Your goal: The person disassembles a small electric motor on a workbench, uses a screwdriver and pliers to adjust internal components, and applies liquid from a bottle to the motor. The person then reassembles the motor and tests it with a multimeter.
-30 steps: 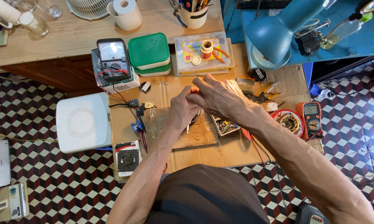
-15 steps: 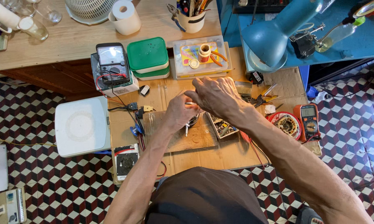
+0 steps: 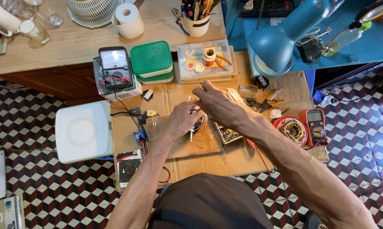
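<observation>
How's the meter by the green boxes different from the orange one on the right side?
The black meter has a needle dial, sits propped on a white box and has red and black leads attached. The orange meter is slimmer, has a small flat screen and lies on the cardboard. Both carry a round selector knob.

A grey-screened analog meter [image 3: 115, 68] stands beside green boxes [image 3: 152, 61]; an orange multimeter [image 3: 315, 125] lies right.

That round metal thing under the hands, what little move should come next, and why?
Probably keep the left hand pressing the round metal part down on the wooden board while the right hand works on it from above. Both hands cover most of it, so what the fingers do there is hidden.
</observation>
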